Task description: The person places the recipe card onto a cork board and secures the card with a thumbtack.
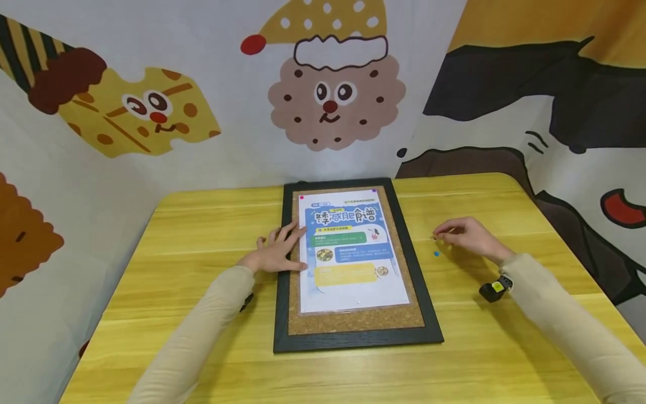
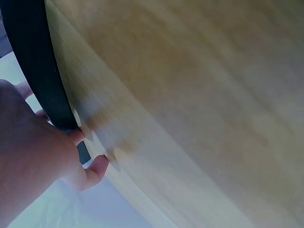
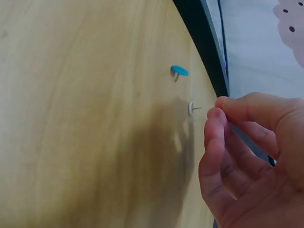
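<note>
A printed poster sheet [image 1: 328, 300] lies on a cork board [image 1: 353, 323] with a black frame [image 1: 358, 339]. A pink thumbtack [image 1: 301, 197] and a purple thumbtack [image 1: 374, 190] sit at its top corners. My left hand [image 1: 272, 252] rests with spread fingers across the frame's left side, touching the sheet's edge. My right hand [image 1: 469, 237] is at the right of the board, thumb and forefinger close together beside a pale thumbtack [image 3: 191, 109], whose pin points toward the fingertips. A small gap shows between them. Near it lies a blue thumbtack [image 3: 179, 71], also on the table.
The yellow wood-grain table [image 1: 212, 224] extends on both sides of the board. Behind it hangs a cloth backdrop [image 1: 217, 33] with cartoon food figures. The board's top edge lies close to that cloth. Each wrist wears a small black device [image 1: 493, 288].
</note>
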### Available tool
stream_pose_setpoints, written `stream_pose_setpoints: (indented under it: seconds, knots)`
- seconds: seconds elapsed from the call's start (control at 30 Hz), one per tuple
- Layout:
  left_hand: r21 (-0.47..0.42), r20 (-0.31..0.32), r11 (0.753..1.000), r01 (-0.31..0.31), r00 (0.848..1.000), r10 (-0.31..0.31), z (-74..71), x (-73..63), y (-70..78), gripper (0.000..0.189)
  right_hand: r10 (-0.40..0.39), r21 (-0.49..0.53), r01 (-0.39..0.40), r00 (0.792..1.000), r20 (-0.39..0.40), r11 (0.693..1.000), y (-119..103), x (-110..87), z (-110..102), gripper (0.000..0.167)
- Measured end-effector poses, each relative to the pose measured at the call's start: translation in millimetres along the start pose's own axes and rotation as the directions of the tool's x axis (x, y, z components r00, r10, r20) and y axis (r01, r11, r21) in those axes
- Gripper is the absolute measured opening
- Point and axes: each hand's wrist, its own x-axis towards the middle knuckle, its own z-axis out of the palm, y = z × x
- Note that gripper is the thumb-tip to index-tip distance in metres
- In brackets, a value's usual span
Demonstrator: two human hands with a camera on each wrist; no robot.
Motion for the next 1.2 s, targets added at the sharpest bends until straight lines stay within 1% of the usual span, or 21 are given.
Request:
stream_pose_setpoints:
  seconds: [0.1, 0.33, 0.7, 1.0, 1.2]
  knots:
    - [0.000, -0.004, 1.000, -0.002, 1.000, 0.002, 0.0, 0.2, 0.2, 0.095, -0.004, 0.010, 0.004, 1.000, -0.023, 1.000, 3.6, -1.5, 1.3, 0.020]
    - [0.000, -0.015, 1.000, -0.001, 1.000, 0.001, 2.2, 1.3, -2.0, 0.095, 0.003, -0.014, -0.003, 1.000, -0.028, 1.000, 12.3, -1.1, 7.8, 0.018]
    - [-0.002, -0.007, 1.000, 0.000, 1.000, 0.000, 1.9, 1.5, -2.9, 0.096, 0.007, 0.037, -0.004, 0.997, -0.078, 0.999, 21.3, 1.9, 17.7, 0.015]
    - [-0.004, 0.000, 1.000, 0.006, 1.000, -0.006, 1.6, 1.1, -2.2, 0.096, 0.029, 0.053, -0.024, 0.995, -0.092, 0.998, 21.3, 2.2, 18.8, 0.015]
    - [0.006, 0.001, 1.000, 0.013, 1.000, -0.013, 3.8, 3.2, -4.8, 0.096, 0.019, 0.085, -0.011, 0.996, -0.090, 0.996, 17.6, -0.6, 17.5, 0.018]
